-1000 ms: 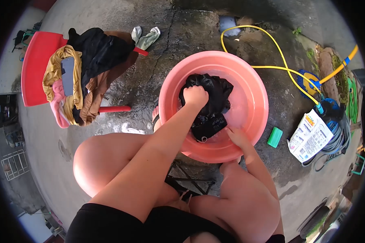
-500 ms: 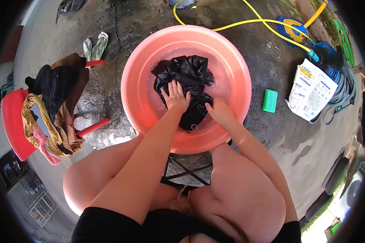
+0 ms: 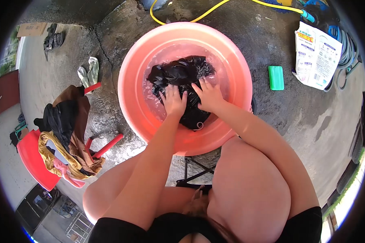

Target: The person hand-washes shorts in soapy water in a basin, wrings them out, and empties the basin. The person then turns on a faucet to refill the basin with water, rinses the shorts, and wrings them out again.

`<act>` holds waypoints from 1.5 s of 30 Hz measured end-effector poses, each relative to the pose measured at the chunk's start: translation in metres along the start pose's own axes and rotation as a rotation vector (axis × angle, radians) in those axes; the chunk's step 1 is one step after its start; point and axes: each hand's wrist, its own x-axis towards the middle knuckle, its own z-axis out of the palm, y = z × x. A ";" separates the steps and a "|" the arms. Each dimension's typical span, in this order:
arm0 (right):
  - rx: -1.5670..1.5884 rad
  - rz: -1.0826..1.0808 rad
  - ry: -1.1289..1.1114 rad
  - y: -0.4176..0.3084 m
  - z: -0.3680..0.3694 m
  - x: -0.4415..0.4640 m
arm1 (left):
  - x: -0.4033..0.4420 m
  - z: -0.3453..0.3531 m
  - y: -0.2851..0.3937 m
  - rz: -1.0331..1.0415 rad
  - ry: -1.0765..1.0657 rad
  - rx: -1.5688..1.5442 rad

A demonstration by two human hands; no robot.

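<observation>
A wet, shiny black garment point(image 3: 179, 71) lies bunched in the shallow water of a round pink basin point(image 3: 128, 77). A thin light cord loop point(image 3: 198, 126) shows at its near end. My left hand point(image 3: 174, 102) rests on the near-left part of the cloth, fingers spread and palm down. Beside it, my right hand point(image 3: 208, 96) presses on the right part with its fingers stretched out. Neither hand is wrapped around the cloth. Small bubbles and ripples show in the water around the garment.
To the left, a red chair point(image 3: 32, 164) carries a pile of clothes point(image 3: 65, 117). Grey-green socks point(image 3: 89, 72) lie behind it. Green soap point(image 3: 276, 78) and a white printed bag point(image 3: 317, 54) are on the right. A yellow hose point(image 3: 210, 11) runs behind the basin.
My right hand has moved left from the basin's right side onto the black garment, its fingers now spread. My left hand stays on the cloth, slightly lower. The view has shifted.
</observation>
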 end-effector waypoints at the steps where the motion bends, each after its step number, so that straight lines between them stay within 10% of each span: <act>1: 0.009 0.047 -0.067 -0.003 -0.001 0.003 | 0.000 -0.004 -0.005 0.037 0.100 -0.084; 4: 0.036 0.026 -0.116 0.001 -0.009 0.015 | 0.009 -0.027 -0.032 -0.319 0.058 -0.918; 6: 0.087 0.013 -0.154 0.006 -0.016 0.019 | 0.029 -0.030 -0.048 -0.830 0.466 -1.276; 12: 0.076 -0.053 -0.315 0.012 -0.069 0.000 | 0.062 -0.011 -0.071 -0.622 0.356 -1.195; 19: 0.106 -0.193 0.584 0.009 -0.058 0.025 | 0.052 -0.024 0.001 -0.447 0.119 -0.670; 27: -0.077 -0.058 0.201 0.040 -0.015 0.035 | 0.043 -0.032 0.031 -0.255 -0.123 -0.017; 32: -0.088 0.034 0.100 0.031 -0.021 0.030 | 0.043 -0.015 0.021 -0.185 -0.080 -0.108; 39: 0.813 0.190 0.140 0.041 -0.006 0.040 | 0.042 -0.004 0.008 -0.174 -0.021 -0.598; 42: 1.164 0.108 0.302 0.021 -0.023 0.024 | 0.042 0.039 -0.031 -0.555 -0.239 -1.636; 45: 1.318 0.038 0.223 -0.007 -0.073 0.002 | 0.024 -0.008 -0.011 -0.756 -0.252 -1.636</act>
